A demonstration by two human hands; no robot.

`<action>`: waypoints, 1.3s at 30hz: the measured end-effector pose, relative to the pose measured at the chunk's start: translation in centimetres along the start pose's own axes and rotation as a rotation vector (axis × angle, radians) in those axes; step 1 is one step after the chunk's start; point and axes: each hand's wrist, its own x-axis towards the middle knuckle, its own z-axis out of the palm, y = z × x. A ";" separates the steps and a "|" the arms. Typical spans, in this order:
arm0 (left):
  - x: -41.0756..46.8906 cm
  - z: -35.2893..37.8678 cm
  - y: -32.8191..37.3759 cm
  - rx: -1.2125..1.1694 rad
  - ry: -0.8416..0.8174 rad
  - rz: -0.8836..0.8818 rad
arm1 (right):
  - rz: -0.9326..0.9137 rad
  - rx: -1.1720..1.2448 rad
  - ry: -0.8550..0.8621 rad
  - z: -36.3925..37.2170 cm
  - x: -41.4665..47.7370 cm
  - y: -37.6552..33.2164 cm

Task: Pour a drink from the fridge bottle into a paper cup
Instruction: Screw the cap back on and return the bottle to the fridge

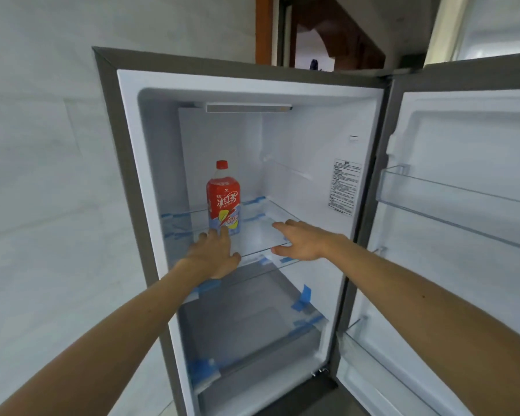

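A red-capped bottle (223,196) with a red label stands upright on the glass shelf (261,235) inside the open fridge (126,163). My left hand (213,255) reaches in with straight fingers, its fingertips just in front of the bottle's base, possibly touching it. My right hand (302,240) stretches out open over the shelf's front right part, well to the right of the bottle. No paper cup is in view.
The fridge door (463,187) stands open on the right with clear door racks (451,202). Blue tape strips (302,298) hold the shelves. A lower shelf and a drawer (252,340) sit below. A white wall (42,175) is on the left.
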 end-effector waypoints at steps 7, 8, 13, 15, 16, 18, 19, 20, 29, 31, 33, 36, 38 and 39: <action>-4.2 -1.2 2.8 0.024 0.005 0.070 | 0.057 0.026 0.013 0.5 -5.9 0.0; -4.9 -1.3 3.1 0.028 0.010 0.078 | 0.062 0.032 0.018 0.5 -6.4 -0.1; -8.1 -1.3 4.1 0.063 -0.001 0.074 | 0.064 0.041 0.041 0.2 -9.3 -0.5; -9.6 -1.5 4.7 0.082 0.001 0.065 | 0.059 0.037 0.043 0.1 -10.6 -0.7; -10.4 -1.5 5.0 0.097 0.004 0.059 | 0.054 0.035 0.040 0.1 -11.3 -0.8; -12.1 -1.6 5.8 0.128 0.007 0.044 | 0.040 0.030 0.037 0.2 -13.1 -1.0; -12.9 -1.6 6.2 0.134 0.006 0.032 | 0.035 0.026 0.032 0.2 -14.1 -1.1; -13.8 -1.5 6.6 0.133 0.006 0.023 | 0.029 0.017 0.030 0.4 -15.2 -1.2; -22.6 0.1 10.7 0.034 0.027 -0.058 | -0.040 -0.011 0.015 2.6 -24.3 -1.0; -24.8 0.5 11.4 0.019 0.028 -0.079 | -0.059 -0.045 -0.015 3.4 -26.3 -1.3; -27.0 0.7 12.1 0.007 0.026 -0.096 | -0.068 -0.051 -0.038 4.2 -28.0 -1.4; -29.8 0.7 13.0 0.025 0.004 -0.116 | -0.077 -0.041 -0.055 5.2 -30.4 -1.8; -31.5 0.6 13.7 0.034 -0.003 -0.117 | -0.075 -0.037 -0.057 5.4 -31.9 -2.1; -32.1 0.5 14.1 0.037 -0.004 -0.116 | -0.075 -0.035 -0.055 5.4 -32.6 -2.2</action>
